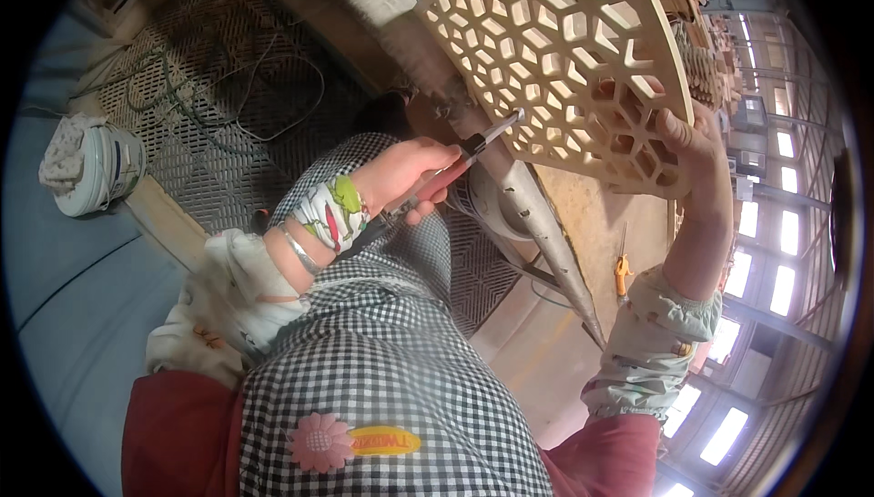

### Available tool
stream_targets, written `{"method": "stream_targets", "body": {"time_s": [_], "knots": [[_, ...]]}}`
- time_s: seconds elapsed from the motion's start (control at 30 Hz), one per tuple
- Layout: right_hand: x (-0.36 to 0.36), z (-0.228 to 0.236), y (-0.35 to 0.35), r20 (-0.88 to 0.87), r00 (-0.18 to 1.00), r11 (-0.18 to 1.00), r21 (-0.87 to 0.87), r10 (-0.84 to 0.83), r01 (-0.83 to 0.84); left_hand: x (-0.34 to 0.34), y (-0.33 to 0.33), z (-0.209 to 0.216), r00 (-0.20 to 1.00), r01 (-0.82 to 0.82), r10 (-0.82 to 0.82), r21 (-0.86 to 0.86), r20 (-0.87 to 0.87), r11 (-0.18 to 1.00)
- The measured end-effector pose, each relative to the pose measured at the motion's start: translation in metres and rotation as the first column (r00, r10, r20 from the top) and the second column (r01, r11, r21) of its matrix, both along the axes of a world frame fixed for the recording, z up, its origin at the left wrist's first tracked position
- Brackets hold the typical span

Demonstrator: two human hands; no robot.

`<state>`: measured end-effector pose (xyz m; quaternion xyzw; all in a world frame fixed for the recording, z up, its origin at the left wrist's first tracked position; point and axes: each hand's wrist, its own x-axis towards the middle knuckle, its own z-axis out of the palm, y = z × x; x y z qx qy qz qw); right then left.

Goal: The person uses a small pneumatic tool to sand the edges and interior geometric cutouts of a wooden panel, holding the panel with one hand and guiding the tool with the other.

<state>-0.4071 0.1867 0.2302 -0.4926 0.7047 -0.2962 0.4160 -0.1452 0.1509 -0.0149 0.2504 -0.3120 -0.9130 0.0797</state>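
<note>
My right hand [696, 147] is closed around the lower right edge of a pale wooden lattice panel [546, 69]. Many-sided holes pierce the panel all over, and it stands tilted above the workbench. In my left hand [410, 169] is a slim red-and-black hand tool [448, 177] with a narrow metal tip. That tip meets the panel's lower left edge, at or just inside one of the small holes; I cannot tell which. The tool's exact kind does not show.
A tool with an orange handle and thin metal shaft [622, 271] lies on the workbench [592, 224]. A rounded, worn rail [537, 215] runs along its near edge. At left, a white bucket [114, 169] holds a pale cloth. Hoses [196, 101] trail over slatted floor mats [218, 28].
</note>
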Motion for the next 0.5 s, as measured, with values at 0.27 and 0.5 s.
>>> {"method": "stream_targets", "body": {"time_s": [0.27, 0.5], "knots": [[0.008, 0.004, -0.002, -0.052, 0.985, 0.985, -0.057, -0.167, 0.164, -0.008, 0.004, 0.017, 0.992, 0.042, -0.017, -0.191, 0.129, 0.981], [0.026, 0.009, 0.0, 0.037, 0.996, 0.991, -0.107, -0.08, 0.084, -0.007, 0.006, 0.035, 0.975, 0.114, -0.04, -0.338, 0.218, 0.934]]}}
